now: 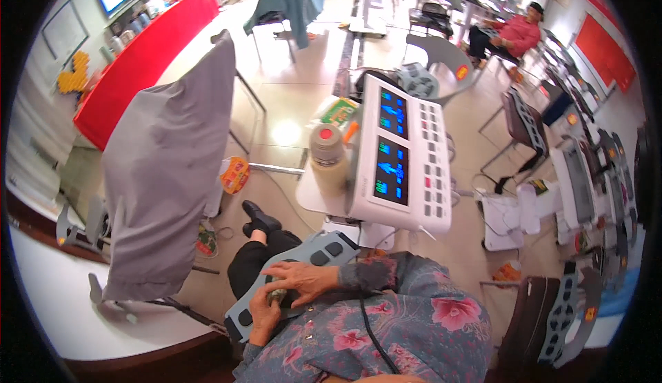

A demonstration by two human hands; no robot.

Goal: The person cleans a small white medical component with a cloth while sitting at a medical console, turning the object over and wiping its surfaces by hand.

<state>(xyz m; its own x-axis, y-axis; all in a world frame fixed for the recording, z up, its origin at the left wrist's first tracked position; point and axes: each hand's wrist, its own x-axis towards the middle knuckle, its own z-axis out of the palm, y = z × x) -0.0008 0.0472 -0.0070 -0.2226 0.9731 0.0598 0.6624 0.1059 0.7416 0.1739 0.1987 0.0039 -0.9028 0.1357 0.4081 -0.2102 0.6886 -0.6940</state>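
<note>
Across the lap lies a grey-blue belt [310, 251] with black oval pads, likely an electrotherapy belt. My left hand [265, 313] is at its lower part, its fingers curled around a small mottled, greenish thing [277, 295] that is too covered to name. From the other side, my right hand [305, 282] reaches over the belt, fingers spread, the fingertips by that small thing. Whether the right hand grips it is unclear. A black cable [368, 326] runs down over the floral shirt [414, 321].
Ahead stands a white control unit [403, 158] with two lit displays and buttons. Beside it is a bottle [328, 160] with a red-marked cap. A grey cloth [170, 176] drapes a chair at left. Chairs [517, 124] line the right, where a person [520, 33] sits.
</note>
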